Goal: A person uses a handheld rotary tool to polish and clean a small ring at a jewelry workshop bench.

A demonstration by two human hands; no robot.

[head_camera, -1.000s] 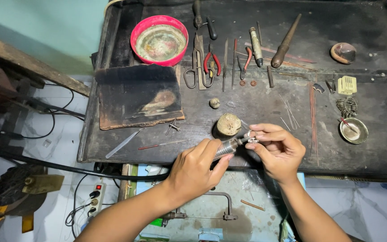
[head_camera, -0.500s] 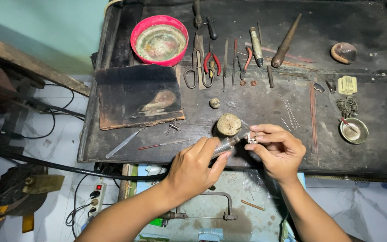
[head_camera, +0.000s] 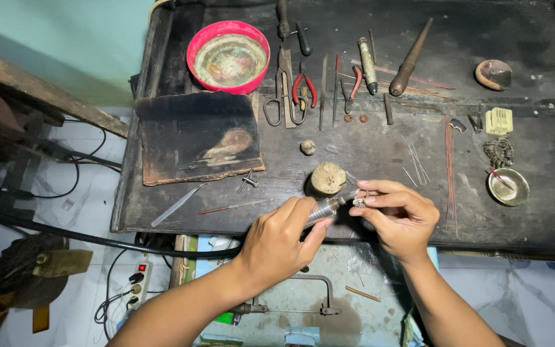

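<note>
Left hand (head_camera: 277, 244) grip wrapped round a metal rotary handpiece (head_camera: 326, 207), tip at a tiny silver piece (head_camera: 358, 202) pinched in right hand (head_camera: 401, 218) fingertips, over bench (head_camera: 380, 160) front edge, just beside wooden block (head_camera: 327, 178).

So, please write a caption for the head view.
Left hand holds a metal handpiece against a small piece pinched by the right hand.

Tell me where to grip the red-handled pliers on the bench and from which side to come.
Grip the red-handled pliers by the two red handles, coming from above on the near side. They lie flat with the handles toward the person and the metal jaws pointing away; scissors and files lie close on both sides, so a sideways approach looks cramped.
</note>
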